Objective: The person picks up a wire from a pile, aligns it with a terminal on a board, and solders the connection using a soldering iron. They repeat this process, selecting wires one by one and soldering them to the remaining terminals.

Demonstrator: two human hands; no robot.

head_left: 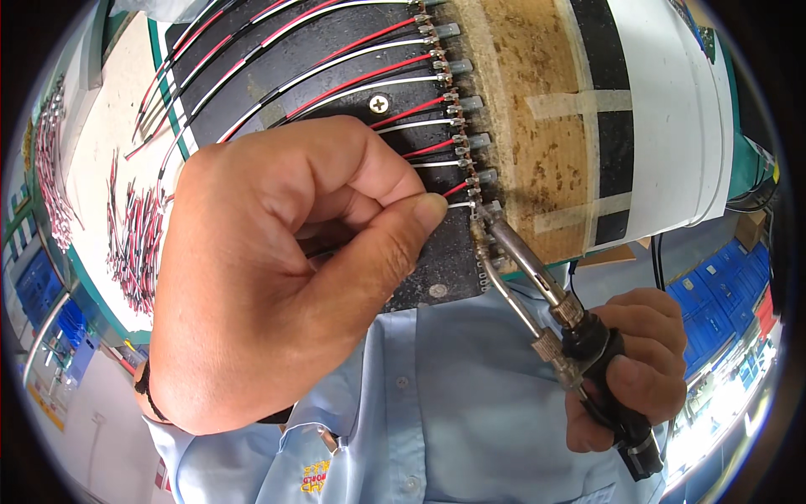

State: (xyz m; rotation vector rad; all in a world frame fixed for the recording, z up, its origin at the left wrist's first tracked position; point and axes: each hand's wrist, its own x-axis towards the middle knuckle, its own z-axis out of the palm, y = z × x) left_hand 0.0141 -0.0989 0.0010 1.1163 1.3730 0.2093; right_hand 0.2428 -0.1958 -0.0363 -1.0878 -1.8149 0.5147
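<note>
Nearest the wearer was a light blue shirt [386, 403], with a dark band [147, 391] round the left wrist. The left hand [277, 244] was closed in a pinch, thumb tip against forefinger, on a white wire [458, 204] whose short end showed just past the thumb; the rest of it was hidden by the hand. The right hand [642, 361] had its fingers wrapped round the black handle of a soldering iron [525, 256], with a thin metal feed tube [512, 304] running beside its barrel. The tips of iron and tube met at the wire's end, though whether they touched it could not be told. That end lay at a row of small metal terminals [460, 140], which ran along the edge of a black board [336, 46]. Further up the row, red wires [416, 111] and more white ones led into the terminals, and a cross-head screw [379, 103] sat in the board. To the right stretched a stained brown strip [537, 67], then a white sheet [672, 109]. Off to the left lay a bundle of loose wires [134, 252]; beyond, at the right, were blue bins [730, 286].
</note>
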